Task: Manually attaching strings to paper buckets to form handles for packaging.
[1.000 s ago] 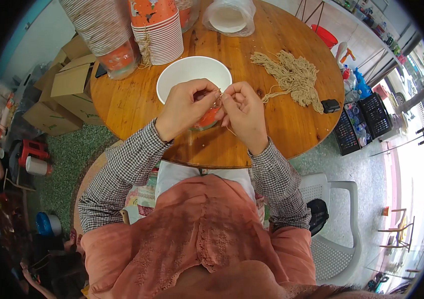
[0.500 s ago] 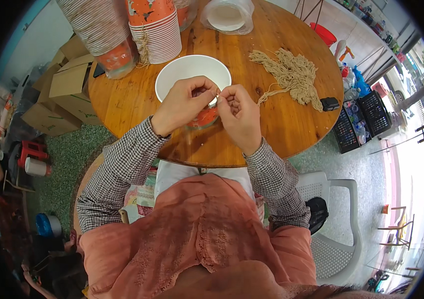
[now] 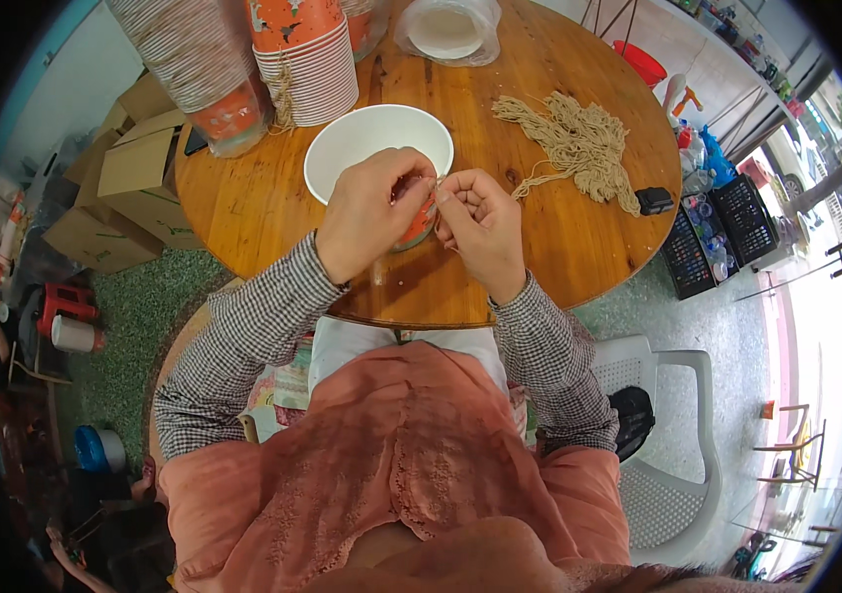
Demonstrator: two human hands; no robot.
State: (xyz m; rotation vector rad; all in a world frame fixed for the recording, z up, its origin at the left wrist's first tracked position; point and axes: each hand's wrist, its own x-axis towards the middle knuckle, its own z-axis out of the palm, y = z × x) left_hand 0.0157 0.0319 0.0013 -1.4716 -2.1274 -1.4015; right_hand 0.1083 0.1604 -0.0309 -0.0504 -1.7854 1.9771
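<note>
Head view: The paper bucket [image 3: 361, 148] stands on the wooden desk [image 3: 579, 252], white inside, orange outside. Left hand [image 3: 366, 212]: grip clenched on a thin twine strand [image 3: 438, 183], mostly hidden, at the bucket's near rim. Right hand [image 3: 488, 232]: grip pinching the same strand, near right of the bucket. A twine bundle [image 3: 584, 148] lies right of the bucket; stacked paper buckets [image 3: 314, 89] stand beyond it, leftward.

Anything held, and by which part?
Apparently a thin beige twine strand, pinched by fingertips of the left hand and right hand; which part can't be told.
</note>
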